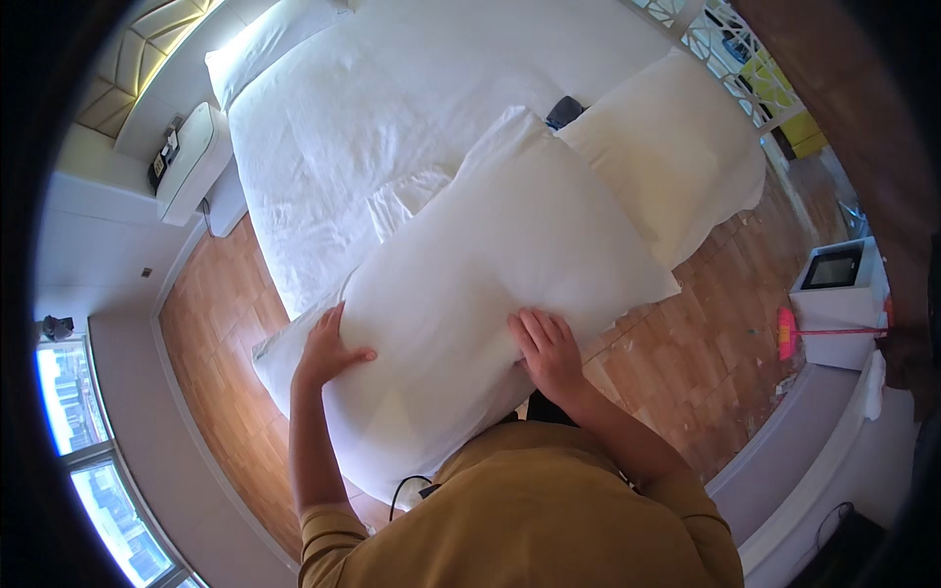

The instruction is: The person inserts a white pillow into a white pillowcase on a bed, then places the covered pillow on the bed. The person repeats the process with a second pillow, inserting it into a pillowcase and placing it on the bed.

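Note:
A large, plump white pillow (470, 279) lies slantwise before me, its near end against my body. My left hand (331, 351) rests on its left edge, thumb spread away from the fingers. At the right edge, the fingers of my right hand (545, 349) press a dent into the cloth; its thumb is mostly hidden. Beneath the left side pokes the corner of another white cloth item (276, 356), mostly covered. A second white pillow (676, 147) lies beyond, to the right. Crumpled white cloth (408, 202) shows beside the near pillow.
Behind the pillows stretches a bed with white bedding (331, 125); a dark object (564, 112) lies on it. A white wall-side bedside unit (195, 162) stands left. On the wooden floor (676, 367) to the right are a white cabinet (834, 316) and a pink broom (786, 333).

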Available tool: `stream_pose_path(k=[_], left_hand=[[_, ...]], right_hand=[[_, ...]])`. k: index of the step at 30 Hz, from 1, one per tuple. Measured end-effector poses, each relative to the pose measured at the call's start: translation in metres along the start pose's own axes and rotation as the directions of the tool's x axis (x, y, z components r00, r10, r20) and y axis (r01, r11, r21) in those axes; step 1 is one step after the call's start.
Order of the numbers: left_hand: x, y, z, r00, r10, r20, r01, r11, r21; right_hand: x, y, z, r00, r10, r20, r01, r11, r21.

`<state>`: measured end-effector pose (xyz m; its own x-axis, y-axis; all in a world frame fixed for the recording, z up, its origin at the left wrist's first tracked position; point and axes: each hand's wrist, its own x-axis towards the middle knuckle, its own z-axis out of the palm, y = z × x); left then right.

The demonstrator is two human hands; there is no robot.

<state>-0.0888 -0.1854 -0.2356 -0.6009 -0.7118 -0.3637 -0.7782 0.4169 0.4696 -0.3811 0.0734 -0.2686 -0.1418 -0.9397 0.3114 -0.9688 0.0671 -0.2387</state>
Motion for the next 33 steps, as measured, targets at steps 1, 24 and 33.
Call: stream_pose_path(k=[1,24,33], left_hand=[[-0.004,0.008,0.001,0.999,-0.045,0.011,0.045,0.999,0.031],[-0.056,0.116,0.007,0.486,0.375,-0.789,-0.375,0.906,0.199],[-0.037,0.279,0.049,0.209,0.653,-0.728,-0.644,0.652,0.4]], right_hand=[[0.004,-0.004,0.005,0.999,-0.017,-0.048,0.015,0.999,-0.032],[-0.085,0.002,-0.06,0.94,0.225,-0.257,-0.148,0.946,0.289],[-0.172,0.091,-0.109,0.87,0.293,-0.395,-0.176,0.935,0.307]])
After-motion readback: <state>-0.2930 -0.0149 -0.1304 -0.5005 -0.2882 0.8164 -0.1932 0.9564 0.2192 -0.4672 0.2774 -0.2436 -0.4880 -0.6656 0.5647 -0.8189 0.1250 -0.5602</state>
